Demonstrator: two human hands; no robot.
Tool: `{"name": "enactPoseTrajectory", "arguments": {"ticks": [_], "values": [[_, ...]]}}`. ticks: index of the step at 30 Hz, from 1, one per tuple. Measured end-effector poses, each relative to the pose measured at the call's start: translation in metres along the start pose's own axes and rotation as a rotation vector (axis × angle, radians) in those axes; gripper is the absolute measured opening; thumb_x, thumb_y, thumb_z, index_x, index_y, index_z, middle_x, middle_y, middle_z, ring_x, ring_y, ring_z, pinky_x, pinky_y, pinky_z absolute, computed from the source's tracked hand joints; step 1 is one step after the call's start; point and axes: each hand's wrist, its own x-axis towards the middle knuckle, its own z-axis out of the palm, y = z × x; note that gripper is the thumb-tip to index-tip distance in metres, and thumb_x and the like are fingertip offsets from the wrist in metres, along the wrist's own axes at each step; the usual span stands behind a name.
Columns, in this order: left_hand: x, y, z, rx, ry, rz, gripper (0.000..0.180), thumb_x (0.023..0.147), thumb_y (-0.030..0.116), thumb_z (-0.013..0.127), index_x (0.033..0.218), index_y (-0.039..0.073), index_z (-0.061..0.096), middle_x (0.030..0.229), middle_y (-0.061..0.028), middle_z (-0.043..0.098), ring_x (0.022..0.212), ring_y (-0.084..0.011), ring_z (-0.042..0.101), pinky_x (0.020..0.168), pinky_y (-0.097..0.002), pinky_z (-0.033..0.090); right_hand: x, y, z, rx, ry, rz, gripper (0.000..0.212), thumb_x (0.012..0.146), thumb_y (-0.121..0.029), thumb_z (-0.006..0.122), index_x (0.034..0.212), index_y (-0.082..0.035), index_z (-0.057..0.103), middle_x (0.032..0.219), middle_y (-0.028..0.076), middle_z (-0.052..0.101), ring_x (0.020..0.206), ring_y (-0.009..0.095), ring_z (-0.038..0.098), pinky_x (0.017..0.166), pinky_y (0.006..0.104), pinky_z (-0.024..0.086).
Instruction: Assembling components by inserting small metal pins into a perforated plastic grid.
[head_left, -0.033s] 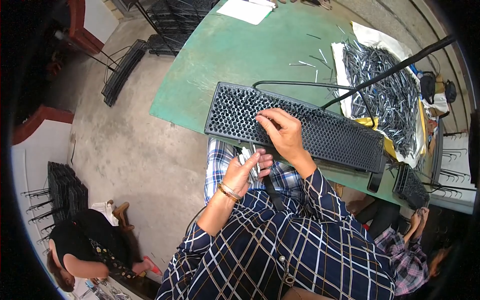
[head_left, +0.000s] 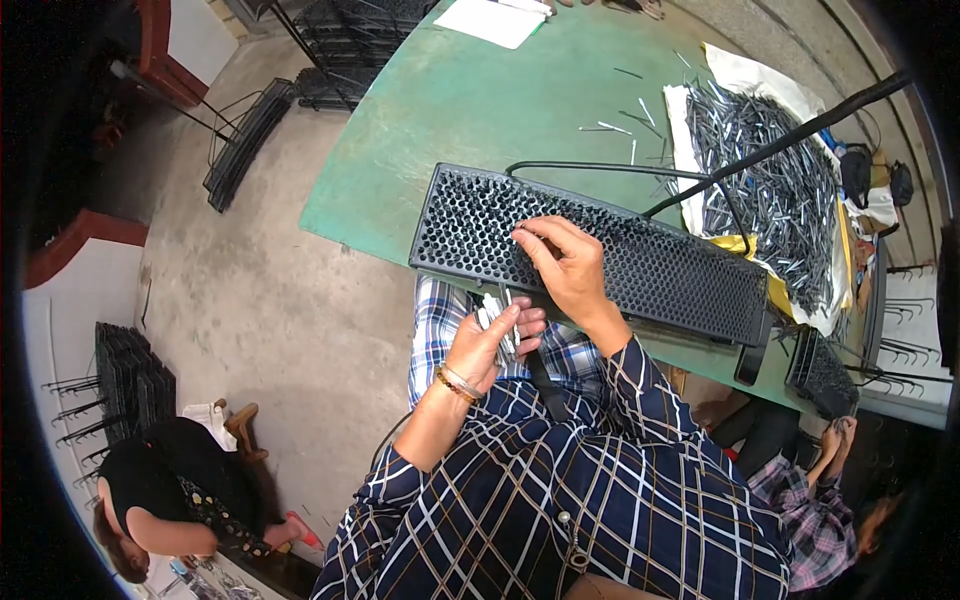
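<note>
L hand (head_left: pixel 487 343) clenched on bundle of metal pins (head_left: pixel 497 318), near edge of green table (head_left: pixel 440 110) | R hand (head_left: pixel 565 265) fingertips pinched on black perforated tray (head_left: pixel 590 250), held item too small to tell | loose pin pile (head_left: pixel 770 190) far right

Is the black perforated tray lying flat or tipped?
Flat: the black perforated tray lies on the green table, its near edge overhanging, right hand on top.

The long black perforated plastic tray (head_left: pixel 640 262) looked matt; the thin shiny metal pins (head_left: pixel 497 318) gleamed; the green painted tabletop (head_left: pixel 450 110) was scuffed.
</note>
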Motion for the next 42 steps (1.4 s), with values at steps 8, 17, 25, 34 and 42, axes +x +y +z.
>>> {"name": "enactPoseTrajectory", "arguments": {"ticks": [8,17,25,34,42], "values": [[0.001,-0.001,-0.004,-0.084,0.002,-0.052,0.03,0.095,0.017,0.056,0.117,-0.003,0.053,0.107,-0.0192,0.064,0.095,-0.0256,0.066,0.077,-0.0361,0.058,-0.009,0.004,0.009,0.082,0.063,0.121,0.01,0.083,-0.004,0.068,0.091,0.003,0.068,0.087,0.009,0.067,0.067,0.012,0.061,0.058,0.0244,0.05],[-0.002,0.001,0.0,-0.071,0.004,-0.078,0.031,0.094,0.011,0.054,0.119,-0.006,0.05,0.107,-0.0219,0.063,0.095,-0.0289,0.066,0.077,-0.0382,0.057,-0.004,0.0,0.004,-0.04,-0.01,-0.053,0.009,0.082,-0.003,0.069,0.089,0.002,0.069,0.087,0.011,0.069,0.077,0.02,0.066,0.066,0.0287,0.052],[0.0,-0.001,-0.002,-0.048,-0.019,-0.078,0.031,0.093,0.011,0.055,0.118,-0.007,0.051,0.108,-0.0218,0.064,0.096,-0.0285,0.066,0.078,-0.0373,0.058,-0.018,0.007,0.013,0.047,0.052,0.105,0.011,0.085,-0.005,0.067,0.093,0.002,0.07,0.09,0.01,0.069,0.064,0.011,0.062,0.051,0.0225,0.048],[0.001,-0.003,-0.005,-0.06,-0.024,-0.072,0.031,0.093,0.012,0.056,0.118,-0.006,0.052,0.106,-0.0208,0.064,0.095,-0.0276,0.067,0.078,-0.0367,0.058,-0.024,0.013,0.019,0.097,0.103,0.168,0.011,0.085,-0.005,0.067,0.094,0.001,0.07,0.093,0.009,0.069,0.057,0.006,0.058,0.044,0.0187,0.043],[0.0,-0.003,-0.003,-0.042,0.002,-0.071,0.028,0.093,0.011,0.055,0.115,-0.005,0.054,0.102,-0.017,0.065,0.091,-0.0256,0.066,0.075,-0.0371,0.057,-0.023,0.009,0.02,-0.044,0.064,0.014,0.014,0.082,-0.005,0.069,0.095,0.001,0.069,0.092,0.012,0.069,0.075,0.017,0.065,0.06,0.026,0.052]]}}
